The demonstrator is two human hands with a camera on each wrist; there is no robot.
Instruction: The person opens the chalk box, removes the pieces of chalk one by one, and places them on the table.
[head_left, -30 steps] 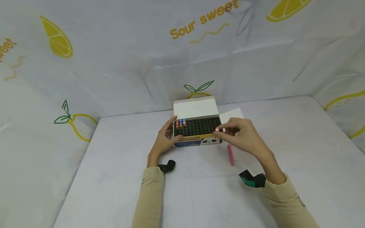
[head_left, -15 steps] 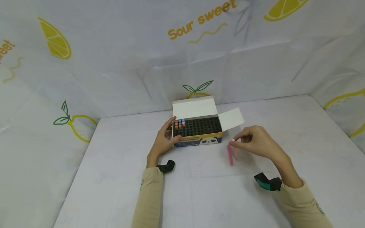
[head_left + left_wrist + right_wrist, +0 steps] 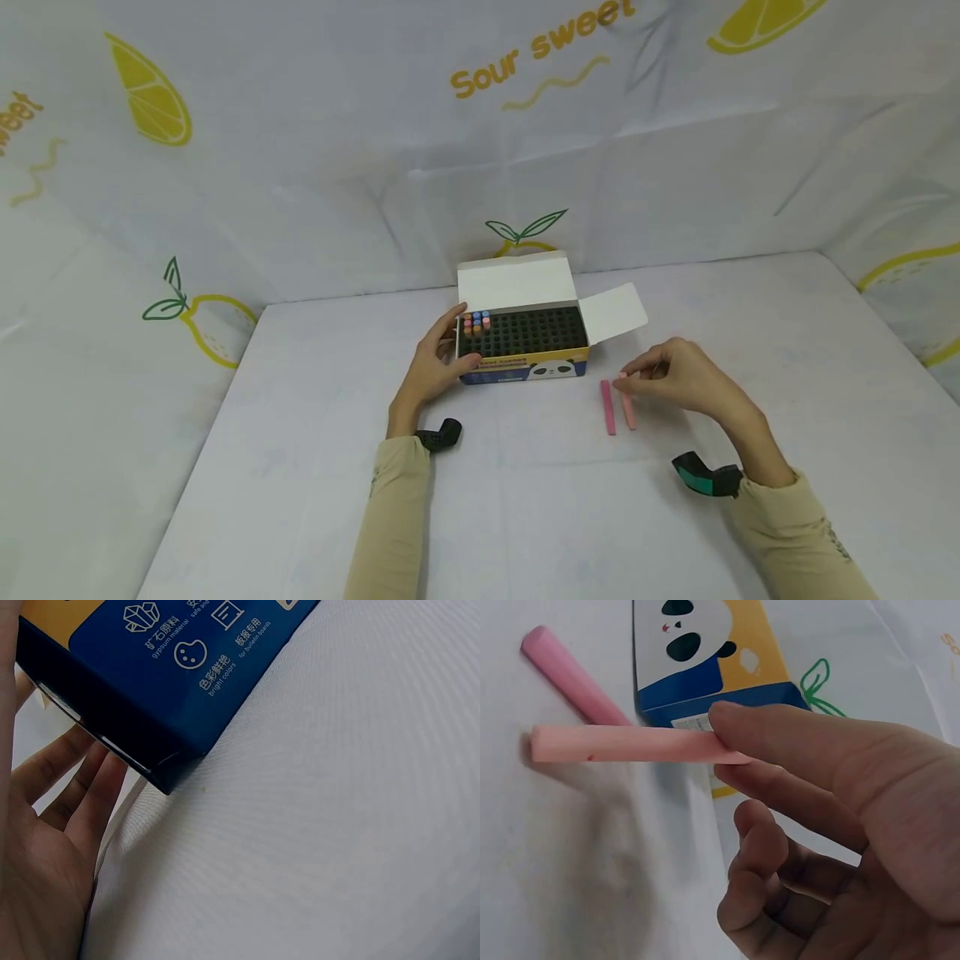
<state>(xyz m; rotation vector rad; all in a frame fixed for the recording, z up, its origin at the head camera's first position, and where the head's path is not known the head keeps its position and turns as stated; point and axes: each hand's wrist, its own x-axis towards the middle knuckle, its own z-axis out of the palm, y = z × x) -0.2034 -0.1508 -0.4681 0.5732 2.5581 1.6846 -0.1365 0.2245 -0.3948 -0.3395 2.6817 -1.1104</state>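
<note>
My left hand (image 3: pixel 433 362) holds the left end of an opened chalk box (image 3: pixel 555 368), thumb at its front edge and fingers round the side. The box has a blue and yellow front with a panda and a black holed insert (image 3: pixel 536 332). Several orange, pink and blue chalks (image 3: pixel 476 322) stand in its far left holes. Right of the box, my right hand (image 3: pixel 678 379) pinches one end of a light pink chalk stick (image 3: pixel 622 744) between thumb and index finger. The chalk's far end is low at the table. Beside it lies a darker pink chalk stick (image 3: pixel 608 408).
The box's white lid (image 3: pixel 517 282) stands up at the back, and a white side flap (image 3: pixel 615 313) juts out right. Behind the white table (image 3: pixel 525 500) rises a lemon-printed cloth (image 3: pixel 360 167). A camera mount (image 3: pixel 705 477) sits at the right wrist.
My right hand has moved from the box's right end out to the right and down to the table with the light pink chalk, beside the darker one. My left hand stays at the box.
</note>
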